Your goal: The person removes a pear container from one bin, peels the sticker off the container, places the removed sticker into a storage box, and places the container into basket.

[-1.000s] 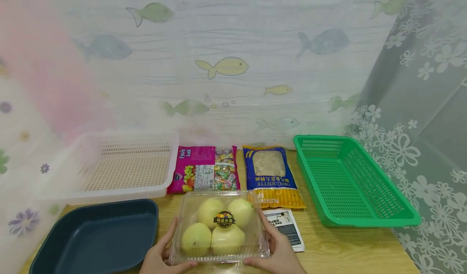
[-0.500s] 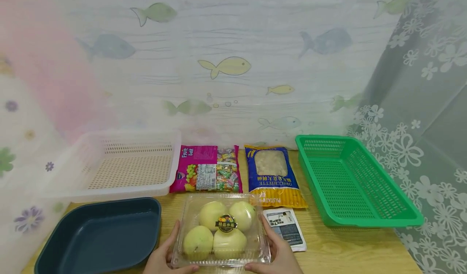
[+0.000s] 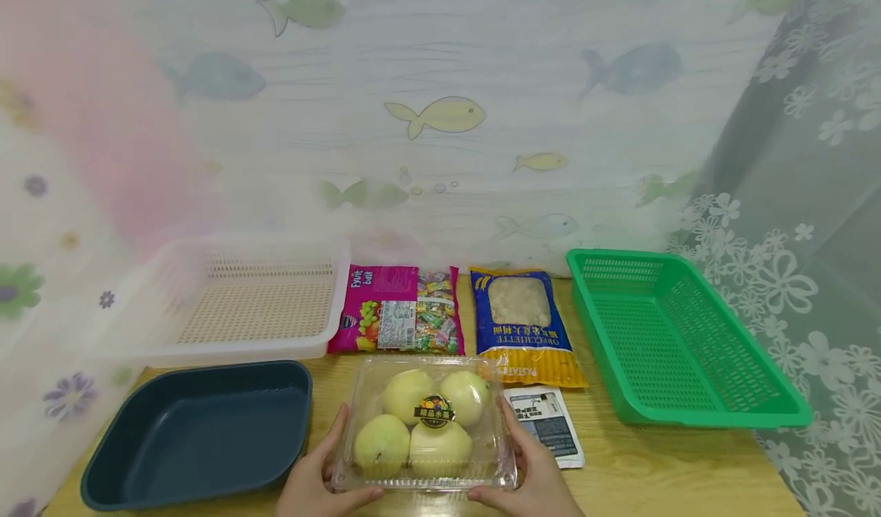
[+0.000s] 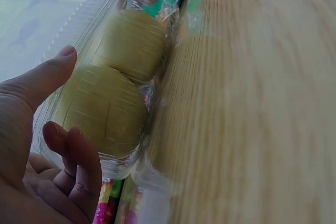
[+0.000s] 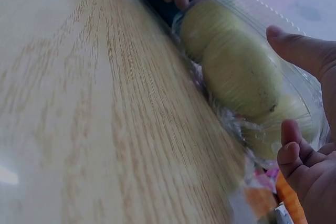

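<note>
A clear plastic clamshell box (image 3: 427, 364) holds several round, pale yellow-green fruits (image 3: 440, 450) under a lid with a dark label. My left hand (image 3: 320, 471) grips its left side, thumb along the near edge. On the opposite side my right hand (image 3: 535, 467) holds it the same way. In the left wrist view, the left hand's fingers (image 4: 84, 166) bend against the box's end. The right wrist view has the right thumb (image 5: 296, 48) over the top edge and curled fingers below. Whether the box touches the table is hard to tell.
A dark blue basin (image 3: 199, 433) stands at left, before a white basket (image 3: 337, 295). Behind the box lie a pink candy bag (image 3: 388, 287) and a blue-and-yellow pasta bag (image 3: 533, 337). A white packet (image 3: 560, 429) lies right, near a green basket (image 3: 723, 417). Wooden table (image 3: 661, 471) surrounds them.
The whole head view shifts rightward and slightly up, with the camera's motion. Both hands keep their hold on the fruit box, which stays in nearly the same place among the other things.
</note>
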A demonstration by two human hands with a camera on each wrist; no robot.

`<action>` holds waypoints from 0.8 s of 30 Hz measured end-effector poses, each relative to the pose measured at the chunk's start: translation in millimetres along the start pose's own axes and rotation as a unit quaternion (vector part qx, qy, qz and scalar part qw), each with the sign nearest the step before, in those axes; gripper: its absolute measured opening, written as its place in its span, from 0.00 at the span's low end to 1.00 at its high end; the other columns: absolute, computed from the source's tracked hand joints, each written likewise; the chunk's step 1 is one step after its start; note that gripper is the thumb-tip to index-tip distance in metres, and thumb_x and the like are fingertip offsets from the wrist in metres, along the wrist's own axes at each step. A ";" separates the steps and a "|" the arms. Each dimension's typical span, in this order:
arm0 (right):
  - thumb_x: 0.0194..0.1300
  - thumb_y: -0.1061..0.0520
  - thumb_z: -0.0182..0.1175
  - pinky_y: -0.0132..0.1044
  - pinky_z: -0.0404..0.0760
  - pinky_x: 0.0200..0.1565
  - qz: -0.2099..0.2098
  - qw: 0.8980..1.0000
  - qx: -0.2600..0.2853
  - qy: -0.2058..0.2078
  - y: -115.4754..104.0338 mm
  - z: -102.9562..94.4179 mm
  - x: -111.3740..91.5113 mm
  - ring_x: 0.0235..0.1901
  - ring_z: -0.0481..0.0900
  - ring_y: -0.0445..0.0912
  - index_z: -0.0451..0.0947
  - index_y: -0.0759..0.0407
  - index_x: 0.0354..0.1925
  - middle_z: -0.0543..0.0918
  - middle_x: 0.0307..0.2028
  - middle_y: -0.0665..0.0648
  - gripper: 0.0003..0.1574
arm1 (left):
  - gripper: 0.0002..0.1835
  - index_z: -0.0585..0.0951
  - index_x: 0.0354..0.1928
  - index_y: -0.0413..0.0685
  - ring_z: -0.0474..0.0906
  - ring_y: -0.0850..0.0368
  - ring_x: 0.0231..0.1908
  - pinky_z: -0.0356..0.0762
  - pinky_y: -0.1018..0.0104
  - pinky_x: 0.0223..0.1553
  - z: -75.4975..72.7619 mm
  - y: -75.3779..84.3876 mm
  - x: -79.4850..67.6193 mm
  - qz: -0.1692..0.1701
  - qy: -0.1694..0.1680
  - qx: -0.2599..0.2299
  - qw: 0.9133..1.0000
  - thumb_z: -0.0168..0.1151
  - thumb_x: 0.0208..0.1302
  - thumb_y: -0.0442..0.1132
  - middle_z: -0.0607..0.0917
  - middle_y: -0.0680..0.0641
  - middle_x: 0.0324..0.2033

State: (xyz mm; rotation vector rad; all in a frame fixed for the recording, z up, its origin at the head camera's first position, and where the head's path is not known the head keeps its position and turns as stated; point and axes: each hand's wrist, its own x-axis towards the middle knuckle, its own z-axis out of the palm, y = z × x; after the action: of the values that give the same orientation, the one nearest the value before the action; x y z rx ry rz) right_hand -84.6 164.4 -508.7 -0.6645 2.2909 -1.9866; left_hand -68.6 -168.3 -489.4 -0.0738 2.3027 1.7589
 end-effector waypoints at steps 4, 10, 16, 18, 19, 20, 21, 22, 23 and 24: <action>0.50 0.68 0.83 0.36 0.81 0.62 -0.009 1.000 -0.006 -0.005 0.6 -1.1 -0.4 0.68 0.74 0.36 0.44 0.66 0.85 0.53 0.78 0.81 0.77 | 0.71 0.48 0.86 0.45 0.86 0.56 0.38 0.82 0.69 0.28 1.4 1.8 0.2 -0.009 -0.007 -0.017 1.000 0.88 0.48 0.42 0.49 0.33 0.83; 0.49 0.65 0.85 0.36 0.81 0.62 0.007 1.000 -0.023 0.006 -2.4 0.1 0.0 0.68 0.73 0.36 0.45 0.64 0.85 0.54 0.80 0.75 0.79 | 0.70 0.45 0.86 0.47 0.78 0.60 0.19 0.80 0.68 0.22 0.9 4.0 -2.8 -0.005 -0.013 -0.024 1.000 0.87 0.51 0.42 0.48 0.32 0.83; 0.49 0.56 0.87 0.37 0.82 0.61 0.015 0.996 -0.087 0.014 -9.1 -1.2 1.3 0.65 0.77 0.41 0.50 0.61 0.85 0.59 0.80 0.71 0.78 | 0.70 0.50 0.85 0.40 0.84 0.38 0.55 0.88 0.56 0.46 0.0 9.8 -6.9 0.004 0.023 0.116 0.993 0.86 0.51 0.54 0.59 0.31 0.80; 0.50 0.55 0.86 0.35 0.86 0.52 0.016 0.994 -0.107 0.022 -10.9 -3.0 0.3 0.56 0.82 0.38 0.52 0.62 0.84 0.69 0.75 0.71 0.75 | 0.70 0.50 0.85 0.37 0.77 0.29 0.65 0.84 0.44 0.57 -0.1 12.6 -8.5 0.010 0.027 0.172 0.985 0.84 0.52 0.59 0.62 0.28 0.78; 0.50 0.55 0.85 0.33 0.87 0.46 0.017 0.993 -0.117 0.029 -11.8 -4.0 -0.1 0.49 0.83 0.35 0.53 0.61 0.84 0.77 0.69 0.69 0.74 | 0.71 0.50 0.84 0.36 0.69 0.27 0.71 0.80 0.40 0.62 0.2 14.5 -9.4 0.014 0.030 0.200 0.979 0.83 0.52 0.62 0.62 0.27 0.78; 0.51 0.55 0.85 0.32 0.86 0.41 0.012 0.991 -0.132 0.034 -11.9 -5.2 -0.6 0.42 0.82 0.33 0.55 0.62 0.84 0.84 0.60 0.66 0.72 | 0.71 0.50 0.84 0.35 0.69 0.25 0.71 0.79 0.36 0.62 0.2 16.7 -10.3 0.016 0.028 0.218 0.975 0.82 0.52 0.63 0.62 0.26 0.78; 0.53 0.55 0.84 0.31 0.84 0.35 0.005 0.989 -0.144 0.039 -12.1 -6.5 -1.0 0.35 0.79 0.32 0.56 0.63 0.83 0.87 0.50 0.60 0.69 | 0.72 0.50 0.84 0.35 0.69 0.25 0.71 0.78 0.34 0.62 0.2 19.1 -11.5 0.020 0.028 0.236 0.971 0.82 0.52 0.65 0.62 0.26 0.77; 0.54 0.55 0.82 0.31 0.81 0.30 0.001 0.987 -0.155 0.045 -12.4 -7.7 -1.4 0.29 0.76 0.32 0.57 0.63 0.83 0.87 0.40 0.54 0.67 | 0.72 0.50 0.84 0.34 0.70 0.24 0.70 0.79 0.34 0.61 0.1 21.6 -12.7 0.026 0.029 0.256 0.966 0.81 0.52 0.66 0.63 0.25 0.77; 0.56 0.55 0.81 0.31 0.78 0.27 -0.005 0.984 -0.169 0.050 -12.6 -8.8 -1.8 0.26 0.73 0.32 0.59 0.63 0.82 0.82 0.33 0.47 0.64 | 0.72 0.50 0.84 0.34 0.70 0.25 0.70 0.79 0.34 0.61 -0.2 24.5 -14.0 0.032 0.030 0.271 0.961 0.81 0.51 0.67 0.64 0.25 0.77; 0.57 0.55 0.80 0.30 0.76 0.26 -0.008 0.983 -0.176 0.056 -12.9 -9.7 -1.8 0.25 0.71 0.33 0.60 0.63 0.81 0.80 0.31 0.44 0.62 | 0.72 0.52 0.84 0.35 0.71 0.26 0.70 0.80 0.35 0.60 -0.6 27.6 -16.0 0.039 0.035 0.289 0.956 0.80 0.50 0.69 0.65 0.26 0.76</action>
State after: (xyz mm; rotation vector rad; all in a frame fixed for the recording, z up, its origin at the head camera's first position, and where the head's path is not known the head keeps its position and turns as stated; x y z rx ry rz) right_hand -82.1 172.9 -495.1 -0.6034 2.7464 -1.6759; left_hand -58.4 -163.1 -459.6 0.0611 2.8040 1.0564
